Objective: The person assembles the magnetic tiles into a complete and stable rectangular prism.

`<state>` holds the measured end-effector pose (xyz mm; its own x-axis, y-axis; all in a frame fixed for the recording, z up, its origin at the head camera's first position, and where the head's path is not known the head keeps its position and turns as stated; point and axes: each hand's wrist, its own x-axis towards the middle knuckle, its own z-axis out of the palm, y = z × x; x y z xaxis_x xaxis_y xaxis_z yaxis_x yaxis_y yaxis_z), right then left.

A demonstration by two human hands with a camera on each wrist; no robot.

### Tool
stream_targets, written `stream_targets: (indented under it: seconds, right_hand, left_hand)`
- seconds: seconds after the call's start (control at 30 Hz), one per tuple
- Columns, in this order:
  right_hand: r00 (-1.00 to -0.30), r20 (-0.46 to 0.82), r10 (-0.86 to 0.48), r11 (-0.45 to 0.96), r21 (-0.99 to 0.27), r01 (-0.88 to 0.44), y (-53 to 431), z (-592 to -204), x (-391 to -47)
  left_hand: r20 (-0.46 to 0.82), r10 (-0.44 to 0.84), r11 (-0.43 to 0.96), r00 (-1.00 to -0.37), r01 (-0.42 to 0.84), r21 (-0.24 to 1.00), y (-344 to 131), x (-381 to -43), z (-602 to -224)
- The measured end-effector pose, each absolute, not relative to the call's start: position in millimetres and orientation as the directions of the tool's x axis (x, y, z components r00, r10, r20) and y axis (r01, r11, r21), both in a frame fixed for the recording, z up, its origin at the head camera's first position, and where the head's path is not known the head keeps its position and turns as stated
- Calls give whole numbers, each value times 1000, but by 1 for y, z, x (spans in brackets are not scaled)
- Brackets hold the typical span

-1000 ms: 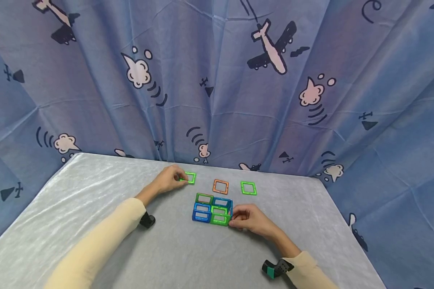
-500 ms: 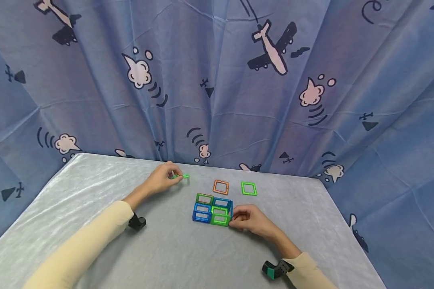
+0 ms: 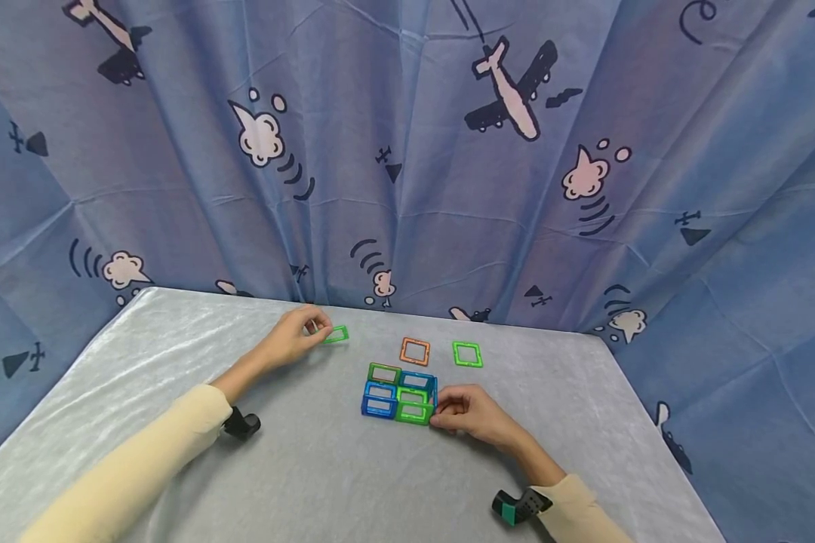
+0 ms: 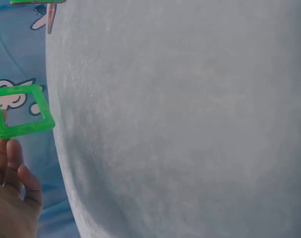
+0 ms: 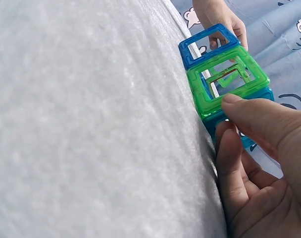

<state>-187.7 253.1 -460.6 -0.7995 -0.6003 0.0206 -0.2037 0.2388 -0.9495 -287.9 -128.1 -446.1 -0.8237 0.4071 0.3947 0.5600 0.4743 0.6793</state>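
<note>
My left hand (image 3: 295, 336) pinches a green square magnetic tile (image 4: 25, 130) between thumb and fingers at the back left of the table, well apart from the other pieces. In the middle stands a low box-like build of magnetic tiles (image 3: 397, 403), with blue ones on the left, green at the front and teal-blue on the right side. At its front right corner, my right hand (image 3: 477, 415) holds the build. The right wrist view shows the thumb (image 5: 254, 111) on the green front tile's edge and curled fingers by the blue side.
Behind the build lie an orange square tile (image 3: 415, 363) and a second green square tile (image 3: 469, 365). Pale cloth covers the table (image 3: 353, 483). A blue curtain (image 3: 407, 188) printed with planes hangs along the back edge.
My left hand has drawn the green tile leftward from its spot beside the orange one, tilting it on the way. My right hand and the build have stayed put.
</note>
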Motion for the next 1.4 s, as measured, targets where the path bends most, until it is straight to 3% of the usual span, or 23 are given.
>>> stream_targets:
  seconds: [0.67,1.4]
  right_hand:
    - [-804,3,-594,255,-948,-191,252,-457,-186]
    - [-810,11,-587,260,-944,-202,251,-457,-184]
  left_hand:
    - [389,363,413,-847,520,747,-137,-259,-438]
    - [401,153,424,-903,426,799,-109,-214,-444]
